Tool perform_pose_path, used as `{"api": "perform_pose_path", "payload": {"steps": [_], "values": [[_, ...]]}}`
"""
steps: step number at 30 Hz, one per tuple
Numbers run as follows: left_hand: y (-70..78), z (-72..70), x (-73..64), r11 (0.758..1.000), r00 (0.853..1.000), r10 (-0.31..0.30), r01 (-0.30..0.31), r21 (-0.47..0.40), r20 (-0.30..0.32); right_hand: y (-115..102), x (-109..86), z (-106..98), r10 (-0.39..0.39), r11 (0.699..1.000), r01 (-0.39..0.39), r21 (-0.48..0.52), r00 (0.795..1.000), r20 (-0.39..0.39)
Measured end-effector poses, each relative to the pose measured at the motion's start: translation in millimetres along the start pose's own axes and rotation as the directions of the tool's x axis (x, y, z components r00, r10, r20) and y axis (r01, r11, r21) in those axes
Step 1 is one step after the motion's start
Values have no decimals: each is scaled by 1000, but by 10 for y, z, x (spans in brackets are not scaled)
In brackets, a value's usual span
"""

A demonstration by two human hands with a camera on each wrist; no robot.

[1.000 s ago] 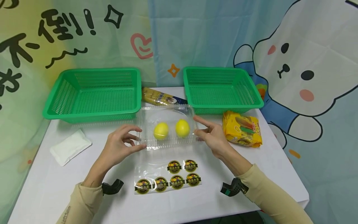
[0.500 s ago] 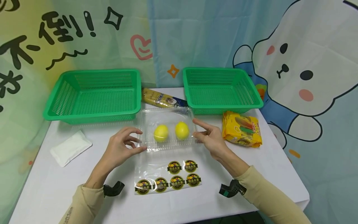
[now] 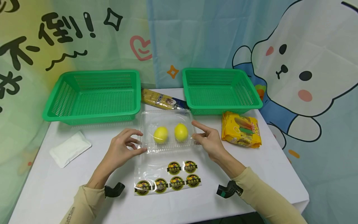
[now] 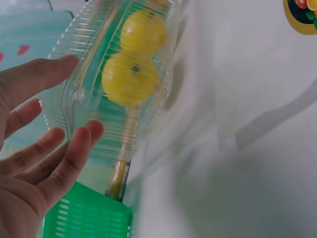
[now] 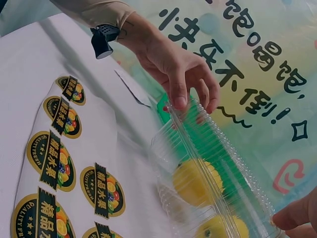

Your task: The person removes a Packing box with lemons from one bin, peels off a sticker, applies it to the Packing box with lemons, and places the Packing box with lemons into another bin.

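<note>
A clear plastic clamshell box point(image 3: 151, 118) holds two round yellow fruits, lemons point(image 3: 181, 132) by their look, under its lid. My left hand point(image 3: 121, 151) grips the box's left end, with the thumb at the near corner and the fingers farther back. At the right end, my right hand point(image 3: 211, 140) holds the rim between thumb and fingers, the index finger stretched along the side. In the left wrist view the lemons point(image 4: 130, 79) show through the ribbed wall. On the table before the box lies a clear sheet of round fruit stickers point(image 3: 176, 183).
Two green baskets point(image 3: 92, 118) stand at the back, left and right. Between them lies a gold-and-blue packet point(image 3: 162, 99). A yellow snack bag point(image 3: 241, 130) sits right of my right hand, and a white packet point(image 3: 70, 149) lies at the left on the white table point(image 3: 117, 211).
The clamshell box and both hands have come slightly nearer to me. The lemons stay inside, and both hands keep their hold on the ends. The head view has shifted a little.
</note>
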State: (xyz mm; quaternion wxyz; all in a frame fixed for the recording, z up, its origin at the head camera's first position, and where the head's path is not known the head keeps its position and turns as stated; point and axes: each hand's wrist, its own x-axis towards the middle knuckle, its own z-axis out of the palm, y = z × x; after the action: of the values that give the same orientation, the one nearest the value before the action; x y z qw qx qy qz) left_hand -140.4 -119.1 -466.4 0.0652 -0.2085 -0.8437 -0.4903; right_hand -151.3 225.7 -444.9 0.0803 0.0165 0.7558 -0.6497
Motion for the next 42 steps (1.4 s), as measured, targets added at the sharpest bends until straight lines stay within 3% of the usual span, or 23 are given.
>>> {"api": "perform_pose_path", "payload": {"steps": [22,34,38,42], "values": [[-65,41,-34,999,999,-45,45,-10,21,104,9,43,37,999,-37,-7,999,-8],[-91,66,-55,999,999,-36,36,24,20,110,1,42,49,997,-49,-63,999,-9],[-82,67,-55,998,1000,-22,20,61,23,124,9,42,36,996,-37,-84,999,-16],[-52,66,-63,982,1000,-2,0,189,11,150,7,42,6,987,-10,-158,1000,-31]]}}
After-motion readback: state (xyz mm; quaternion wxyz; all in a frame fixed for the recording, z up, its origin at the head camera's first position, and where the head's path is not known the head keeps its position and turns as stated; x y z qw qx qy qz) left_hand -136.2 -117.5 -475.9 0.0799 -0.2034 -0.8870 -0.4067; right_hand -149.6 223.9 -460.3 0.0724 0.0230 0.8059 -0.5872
